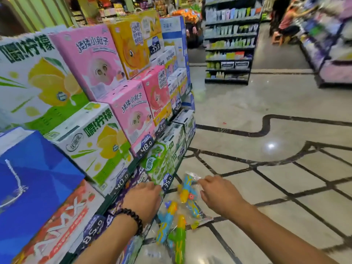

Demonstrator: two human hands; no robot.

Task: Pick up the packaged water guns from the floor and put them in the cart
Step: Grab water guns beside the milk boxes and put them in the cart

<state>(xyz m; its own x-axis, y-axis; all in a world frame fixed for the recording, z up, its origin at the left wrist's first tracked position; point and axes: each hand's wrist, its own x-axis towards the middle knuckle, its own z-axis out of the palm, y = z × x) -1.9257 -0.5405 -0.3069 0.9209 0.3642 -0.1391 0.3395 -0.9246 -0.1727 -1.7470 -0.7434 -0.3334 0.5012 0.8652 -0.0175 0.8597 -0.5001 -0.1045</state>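
Reaching down toward the floor, both hands come in over the packaged water guns (pixel 187 195), which lie in clear plastic bags on the tiles just beside the foot of a stacked drink display. The fingers of the right hand (pixel 219 193) touch or pinch the top edge of the upper bag; blur keeps me from telling which, though they look loosely curled toward the plastic. The fingers of the left hand (pixel 146 199), whose wrist carries a dark bead bracelet (pixel 133 216), are hidden behind its back, so I cannot tell whether they are spread or closed; they seem to hold nothing and hover near the shelf edge and a price tag (pixel 168 182).

A second bag, with a blue gun and a green gun (pixel 179 242), lies nearer the person, partly overlapped by the first. Taking the thin bag by its edge looks sensible, since the flat plastic gives little else to grip.

To the left, the boxes of the drink display (pixel 99 143) and their price rail crowd the left hand closely. To the right and ahead, the tiled floor (pixel 266 178) lies open toward distant shelves (pixel 230 46), giving room to lift and swing. No cart is in view.
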